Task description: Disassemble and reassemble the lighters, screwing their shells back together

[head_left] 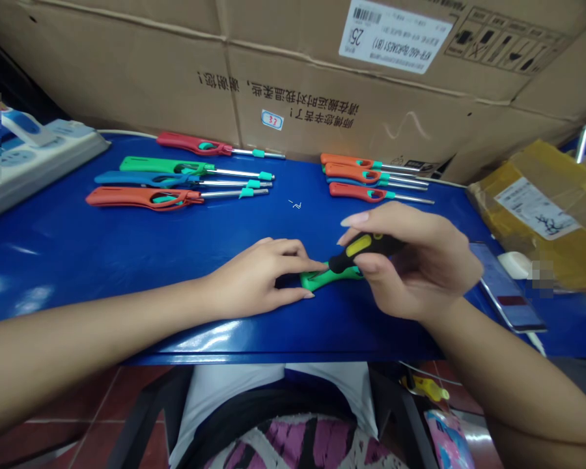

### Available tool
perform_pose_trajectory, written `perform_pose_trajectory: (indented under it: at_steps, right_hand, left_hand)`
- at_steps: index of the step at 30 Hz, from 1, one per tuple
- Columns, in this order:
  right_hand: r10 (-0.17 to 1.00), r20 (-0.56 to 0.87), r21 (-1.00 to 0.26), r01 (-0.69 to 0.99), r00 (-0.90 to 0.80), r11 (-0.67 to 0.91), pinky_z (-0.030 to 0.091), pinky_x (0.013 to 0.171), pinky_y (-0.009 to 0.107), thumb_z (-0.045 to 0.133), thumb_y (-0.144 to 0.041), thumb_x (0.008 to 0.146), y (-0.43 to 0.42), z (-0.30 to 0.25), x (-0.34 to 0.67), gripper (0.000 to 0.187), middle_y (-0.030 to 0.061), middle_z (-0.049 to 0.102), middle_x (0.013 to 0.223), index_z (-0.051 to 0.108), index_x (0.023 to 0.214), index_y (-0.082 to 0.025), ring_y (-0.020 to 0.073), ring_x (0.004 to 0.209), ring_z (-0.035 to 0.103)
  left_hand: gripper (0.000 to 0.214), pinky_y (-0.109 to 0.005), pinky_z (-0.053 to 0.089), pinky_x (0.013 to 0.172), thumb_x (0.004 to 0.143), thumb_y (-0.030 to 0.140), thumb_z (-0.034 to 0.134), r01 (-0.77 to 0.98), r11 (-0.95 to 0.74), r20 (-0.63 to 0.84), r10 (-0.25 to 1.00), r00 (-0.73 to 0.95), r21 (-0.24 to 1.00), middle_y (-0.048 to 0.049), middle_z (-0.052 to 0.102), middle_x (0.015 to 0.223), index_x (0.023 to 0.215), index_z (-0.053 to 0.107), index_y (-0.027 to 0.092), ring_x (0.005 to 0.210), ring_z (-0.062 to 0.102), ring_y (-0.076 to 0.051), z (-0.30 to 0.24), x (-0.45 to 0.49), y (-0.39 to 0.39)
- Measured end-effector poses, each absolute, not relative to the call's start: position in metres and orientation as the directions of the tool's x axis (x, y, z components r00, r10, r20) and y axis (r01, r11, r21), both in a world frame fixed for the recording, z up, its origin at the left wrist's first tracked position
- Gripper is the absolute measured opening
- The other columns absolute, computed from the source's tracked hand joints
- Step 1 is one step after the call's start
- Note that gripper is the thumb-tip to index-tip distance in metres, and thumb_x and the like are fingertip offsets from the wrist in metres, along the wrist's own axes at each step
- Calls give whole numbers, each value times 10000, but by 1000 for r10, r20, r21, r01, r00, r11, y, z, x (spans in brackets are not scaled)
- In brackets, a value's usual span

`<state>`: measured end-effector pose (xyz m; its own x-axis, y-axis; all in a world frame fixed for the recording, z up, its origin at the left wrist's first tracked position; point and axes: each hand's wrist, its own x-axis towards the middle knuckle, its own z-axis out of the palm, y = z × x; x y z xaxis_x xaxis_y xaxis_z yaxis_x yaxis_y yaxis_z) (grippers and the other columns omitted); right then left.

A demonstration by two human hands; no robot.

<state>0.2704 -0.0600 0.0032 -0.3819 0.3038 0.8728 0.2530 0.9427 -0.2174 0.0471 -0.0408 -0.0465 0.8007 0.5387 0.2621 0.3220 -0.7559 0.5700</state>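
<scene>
On the blue table (127, 260) a green lighter body (322, 279) lies in front of me. My left hand (261, 277) pinches its left end between thumb and fingers and holds it down. My right hand (410, 264) is closed round a black and yellow screwdriver (361, 251), whose tip points down-left onto the green lighter. Most of the lighter is hidden under my fingers.
Long-nosed lighters lie in two groups at the back: red, green, blue and orange ones (176, 179) on the left, orange ones (366, 179) on the right. Cardboard boxes (322, 85) wall the rear. A phone (510, 293), a yellow parcel (547, 215) and a white power strip (34, 156) flank the work area.
</scene>
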Motion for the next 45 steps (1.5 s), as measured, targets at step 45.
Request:
perform_pose_trajectory:
  at_steps: [45]
  right_hand:
    - [295,802,-159,290,-520,944,601,636,258,745,-228,900,-69,15,271,461,32,802,990,602,1337,-258,160,745,757]
  left_hand:
    - [371,-284,500,785,881,233,720,362,-706,260,608,750,608,-18,701,1018,1251,689,229,883,668,-168,-43,51,-46]
